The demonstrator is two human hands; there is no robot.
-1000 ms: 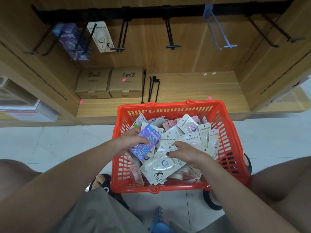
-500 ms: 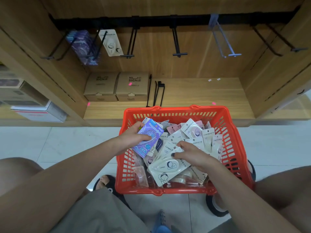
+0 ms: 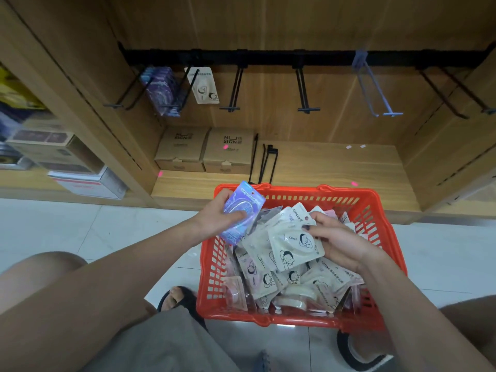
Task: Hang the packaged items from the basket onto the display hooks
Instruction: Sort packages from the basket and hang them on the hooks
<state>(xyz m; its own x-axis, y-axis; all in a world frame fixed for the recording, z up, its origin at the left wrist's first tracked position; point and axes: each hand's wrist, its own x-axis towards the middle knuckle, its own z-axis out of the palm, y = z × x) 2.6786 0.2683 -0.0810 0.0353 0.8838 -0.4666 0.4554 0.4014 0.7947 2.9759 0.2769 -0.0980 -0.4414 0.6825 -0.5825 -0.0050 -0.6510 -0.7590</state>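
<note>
While your left hand (image 3: 214, 220) curls round a purple packet (image 3: 243, 210), thumb across its face, you hold it raised over the left rim of the red basket (image 3: 375, 208), which sits on the floor before the display hooks (image 3: 306, 87). Your right hand (image 3: 338, 241) pinches a white packet (image 3: 291, 245) lifted from the heap inside, fingers bent round its right edge. Purple packets (image 3: 161, 89) hang at the rail's left end.
</note>
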